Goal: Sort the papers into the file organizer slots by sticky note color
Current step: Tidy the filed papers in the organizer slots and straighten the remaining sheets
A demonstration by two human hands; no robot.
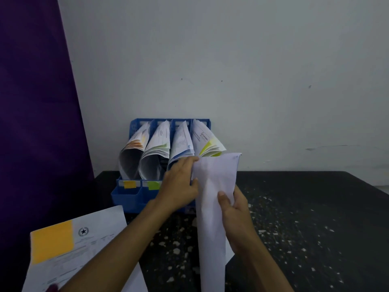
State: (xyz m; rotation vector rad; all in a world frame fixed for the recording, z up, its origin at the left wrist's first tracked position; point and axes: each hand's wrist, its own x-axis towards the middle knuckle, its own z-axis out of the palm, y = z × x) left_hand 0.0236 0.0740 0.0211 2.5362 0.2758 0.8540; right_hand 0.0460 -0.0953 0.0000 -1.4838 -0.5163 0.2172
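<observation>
A blue file organizer [126, 196] stands against the wall with curled papers in its slots, tagged orange, green, blue and yellow from left to right. Orange and green sticky labels [129, 184] show on its front. My right hand [235, 216] grips a white paper [212, 207] held upright and folded lengthwise, in front of the rightmost slots. My left hand [181, 182] pinches the paper's upper left edge, its fingers reaching against the blue-tagged papers [182, 142]. A stack of papers [69, 249] lies at the lower left, its top sheet bearing an orange sticky note [51, 241].
The organizer sits at the back of a dark speckled table [305, 218], close to the white wall. A purple curtain [35, 102] hangs on the left. The paper stack overhangs the table's near left side.
</observation>
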